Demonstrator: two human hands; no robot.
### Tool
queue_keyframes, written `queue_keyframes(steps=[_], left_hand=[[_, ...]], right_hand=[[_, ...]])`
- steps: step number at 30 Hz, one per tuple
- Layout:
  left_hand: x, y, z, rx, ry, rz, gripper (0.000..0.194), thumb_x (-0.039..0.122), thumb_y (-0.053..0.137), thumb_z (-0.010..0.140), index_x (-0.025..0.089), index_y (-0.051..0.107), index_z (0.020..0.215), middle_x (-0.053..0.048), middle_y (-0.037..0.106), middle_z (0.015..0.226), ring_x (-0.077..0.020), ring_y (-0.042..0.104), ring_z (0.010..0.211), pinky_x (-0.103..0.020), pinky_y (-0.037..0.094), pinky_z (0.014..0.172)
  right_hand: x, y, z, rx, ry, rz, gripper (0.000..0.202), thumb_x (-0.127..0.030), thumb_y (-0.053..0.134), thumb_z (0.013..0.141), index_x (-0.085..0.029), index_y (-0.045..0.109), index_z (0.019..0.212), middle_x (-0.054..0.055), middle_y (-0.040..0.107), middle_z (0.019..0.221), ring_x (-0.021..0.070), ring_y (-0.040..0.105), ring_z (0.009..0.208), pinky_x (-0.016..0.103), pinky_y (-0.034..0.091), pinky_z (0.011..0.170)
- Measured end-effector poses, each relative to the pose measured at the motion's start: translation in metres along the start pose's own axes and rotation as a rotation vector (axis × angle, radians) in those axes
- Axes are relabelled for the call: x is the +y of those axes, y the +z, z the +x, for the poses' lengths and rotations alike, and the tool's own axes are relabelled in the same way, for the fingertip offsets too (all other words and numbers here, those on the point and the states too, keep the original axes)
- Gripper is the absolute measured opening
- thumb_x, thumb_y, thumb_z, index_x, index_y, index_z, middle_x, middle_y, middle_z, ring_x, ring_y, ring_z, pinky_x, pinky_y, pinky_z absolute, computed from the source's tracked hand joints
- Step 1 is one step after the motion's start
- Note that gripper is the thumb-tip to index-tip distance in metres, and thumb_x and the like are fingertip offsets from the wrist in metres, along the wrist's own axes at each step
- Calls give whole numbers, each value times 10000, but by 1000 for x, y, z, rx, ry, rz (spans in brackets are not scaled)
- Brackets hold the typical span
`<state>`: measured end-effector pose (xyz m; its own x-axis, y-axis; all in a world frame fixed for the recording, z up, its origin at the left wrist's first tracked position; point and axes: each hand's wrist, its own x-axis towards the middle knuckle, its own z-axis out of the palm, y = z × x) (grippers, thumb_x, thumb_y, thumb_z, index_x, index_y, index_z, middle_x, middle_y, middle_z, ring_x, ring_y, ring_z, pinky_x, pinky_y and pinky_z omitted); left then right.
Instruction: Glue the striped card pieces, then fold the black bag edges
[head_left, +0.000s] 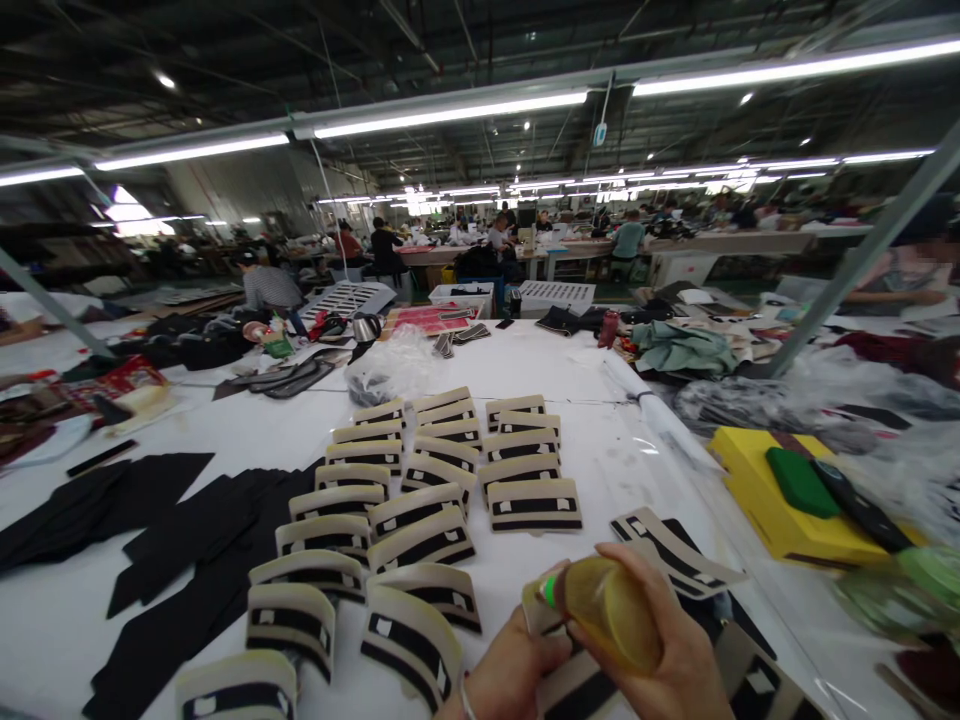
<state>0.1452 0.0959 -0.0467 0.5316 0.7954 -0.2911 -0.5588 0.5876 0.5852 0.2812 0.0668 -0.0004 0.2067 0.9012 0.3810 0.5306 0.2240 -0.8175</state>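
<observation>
My right hand is wrapped round a squeeze bottle of yellowish liquid, probably glue. The bottle is tilted, its green-ringed nozzle end toward my left hand. The left fingers are closed on a curved beige piece with a black stripe, partly hidden under the bottle and hands. To the left lie several similar beige and black pieces in three uneven columns, many with a yellowish upper edge and small white tabs. On the right, more striped pieces lie partly overlapped, close to my right hand.
Black fabric panels are spread at left. A clear plastic bag and a kettle stand farther back. At right are a yellow box bearing a green block, and a slanted metal post. People work in the background.
</observation>
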Motion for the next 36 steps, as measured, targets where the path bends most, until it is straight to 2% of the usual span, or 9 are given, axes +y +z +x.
queue_keyframes(steps=[3,8,14,19,23,27,31,36], left_hand=[[-2,-5,1,-10,-25,35,748,120,836,581,230,603,1283,-75,712,1132,-293,646,1041,-398,440,986],[-4,-2,2,42,3,-14,779,51,833,553,237,602,1273,-78,687,1218,-290,601,1152,-358,433,1010],[-6,-3,0,-18,-17,-94,781,129,839,564,218,582,1296,-90,743,1080,-324,645,1092,-452,425,1024],[-11,-7,0,-29,-19,-74,655,143,839,593,187,636,1213,-121,702,1187,-337,605,1165,-448,404,1058],[-12,-20,-2,-9,-63,21,568,230,846,610,173,672,1149,-114,757,1022,-336,680,1009,-457,464,964],[-8,-30,-5,10,-88,118,696,324,857,589,152,637,1227,-122,767,942,-346,683,991,-467,436,995],[-2,-28,-7,45,-82,147,765,366,873,554,159,628,1249,-114,766,933,-354,683,979,-477,429,1000],[6,-20,-13,137,-86,161,758,338,890,528,117,650,1212,-129,764,856,-366,686,960,-491,418,1013]], right_hand=[[1,-2,0,42,35,-36,488,-422,693,779,-261,547,1216,34,709,1082,231,699,905,280,569,736],[4,-1,-5,-8,-34,76,517,-432,703,764,-270,537,1227,22,708,1061,209,705,862,257,572,748],[24,-12,-1,112,61,-140,511,-456,693,772,-273,549,1227,18,714,1081,239,703,927,307,586,767],[23,-7,-9,68,-30,31,518,-418,700,772,-257,536,1236,37,707,1066,218,706,871,280,577,782],[33,-15,-2,102,3,-62,500,-412,707,781,-261,538,1227,33,701,1085,222,700,913,284,575,791],[40,-23,3,176,12,-147,488,-426,703,785,-262,546,1216,24,697,1087,226,694,906,312,569,819],[38,-18,1,161,-27,-12,499,-430,713,775,-257,554,1215,28,700,1051,222,693,873,294,567,783],[45,-28,11,241,112,-122,483,-467,684,790,-260,548,1205,34,675,1130,245,667,982,366,527,907]])
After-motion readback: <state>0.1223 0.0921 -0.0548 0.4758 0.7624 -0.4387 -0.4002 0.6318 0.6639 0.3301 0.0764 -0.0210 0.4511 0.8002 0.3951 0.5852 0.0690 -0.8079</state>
